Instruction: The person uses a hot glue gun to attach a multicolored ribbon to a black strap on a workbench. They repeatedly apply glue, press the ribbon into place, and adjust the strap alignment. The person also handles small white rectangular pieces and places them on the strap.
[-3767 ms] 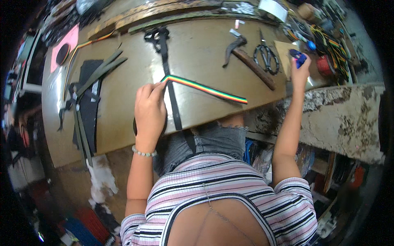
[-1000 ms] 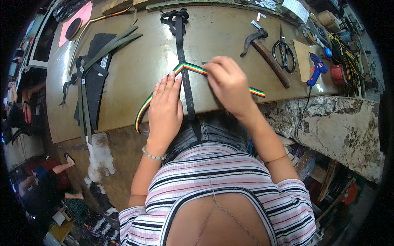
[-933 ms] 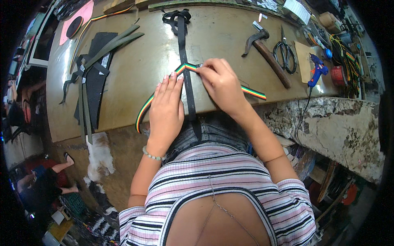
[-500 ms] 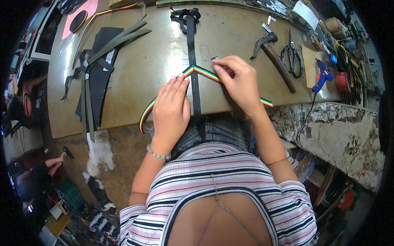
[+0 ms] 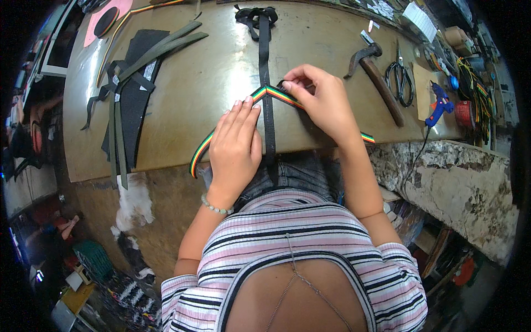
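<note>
A black strap (image 5: 264, 61) runs up the middle of the table, its far end bunched in a tangle of black straps (image 5: 255, 21). Across it lies a striped ribbon (image 5: 283, 97) in green, yellow, red and black, bent to a peak where the two cross. My left hand (image 5: 235, 135) rests flat over the ribbon's left part, fingers stretched out together. Just right of the peak, my right hand (image 5: 323, 102) pinches a small dark piece (image 5: 281, 84) between thumb and fingertips, close against the ribbon. What this piece is cannot be made out; my fingers partly cover it.
On the right lie a hammer (image 5: 381, 83), black-handled scissors (image 5: 399, 83) and a blue glue gun (image 5: 440, 105) with a trailing cord. Black panels (image 5: 133, 105) with olive straps (image 5: 160, 51) lie left, near a ribbon roll (image 5: 106, 22). Clutter lines the table's far right edge.
My right hand has brought the small dark piece down and left, closer to the ribbon's peak. My left hand stays flat on the ribbon. The whole view has shifted slightly.
</note>
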